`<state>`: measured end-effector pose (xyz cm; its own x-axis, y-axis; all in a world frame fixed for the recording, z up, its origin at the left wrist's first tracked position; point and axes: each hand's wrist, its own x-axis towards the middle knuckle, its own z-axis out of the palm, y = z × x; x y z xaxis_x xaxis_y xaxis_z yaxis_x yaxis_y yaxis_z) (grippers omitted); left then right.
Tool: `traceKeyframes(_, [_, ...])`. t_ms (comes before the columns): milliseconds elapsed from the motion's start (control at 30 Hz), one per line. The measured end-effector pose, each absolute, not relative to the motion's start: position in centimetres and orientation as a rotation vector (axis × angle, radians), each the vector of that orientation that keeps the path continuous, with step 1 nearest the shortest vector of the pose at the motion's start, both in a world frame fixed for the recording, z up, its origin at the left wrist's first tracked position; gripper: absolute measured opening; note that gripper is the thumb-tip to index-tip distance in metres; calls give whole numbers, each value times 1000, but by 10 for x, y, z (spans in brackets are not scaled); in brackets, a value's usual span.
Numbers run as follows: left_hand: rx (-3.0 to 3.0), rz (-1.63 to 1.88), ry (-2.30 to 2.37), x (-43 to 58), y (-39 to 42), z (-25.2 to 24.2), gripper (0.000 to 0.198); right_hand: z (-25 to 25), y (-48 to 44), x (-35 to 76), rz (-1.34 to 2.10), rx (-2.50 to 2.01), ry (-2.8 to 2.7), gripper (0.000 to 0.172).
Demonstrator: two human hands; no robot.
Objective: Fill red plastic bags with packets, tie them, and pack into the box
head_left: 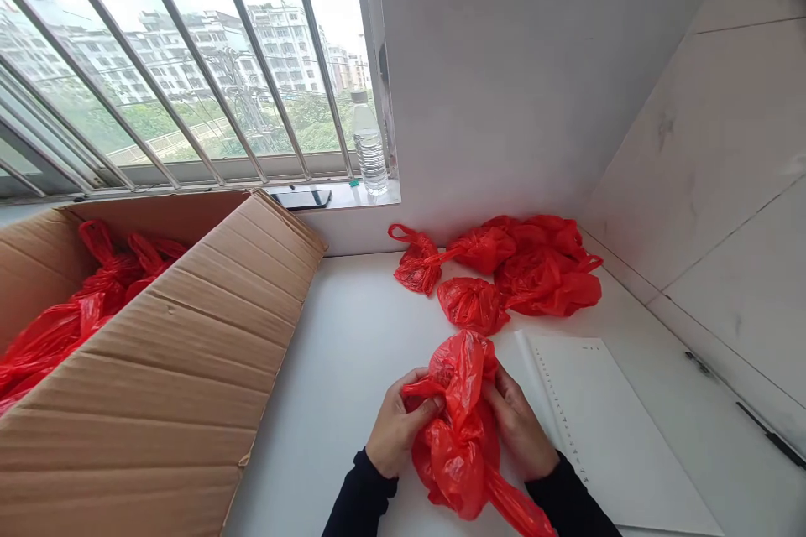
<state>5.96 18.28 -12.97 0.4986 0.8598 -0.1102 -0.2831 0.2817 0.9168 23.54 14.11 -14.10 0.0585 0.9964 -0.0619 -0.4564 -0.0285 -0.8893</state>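
Between my two hands is a red plastic bag [463,428], bunched up and knotted around its middle, with a loose end trailing toward the lower right. My left hand [403,419] grips its left side, thumb and fingers pinching a fold. On the other side my right hand [516,424] is closed on the bag, its fingertips partly hidden behind the plastic. What the bag contains cannot be made out. Just beyond it, a small tied red bag [472,304] rests on the white table [340,336].
More red bags [545,264] lie against the wall. An open cardboard box [189,352] holding red bags stands at left. A spiral notebook [623,428] lies at right, with a black pen [771,436] beyond. A water bottle [369,147] and a phone [302,200] are on the windowsill.
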Motion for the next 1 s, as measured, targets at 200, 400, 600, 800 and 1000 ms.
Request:
traceKeyframes(200, [961, 936, 716, 59, 183, -137, 29, -134, 141, 234, 1401, -972, -838, 37])
traceKeyframes(400, [929, 979, 755, 64, 180, -136, 28, -131, 138, 237, 1419, -987, -799, 36])
traceKeyframes(600, [910, 967, 717, 65, 179, -133, 30, -134, 138, 235, 1399, -1009, -847, 33])
traceKeyframes(800, [998, 948, 725, 67, 175, -129, 45, -127, 136, 235, 1358, -1048, -905, 30])
traceKeyframes(1000, [1011, 1010, 794, 71, 174, -134, 44, -125, 135, 236, 1378, -1047, -956, 34])
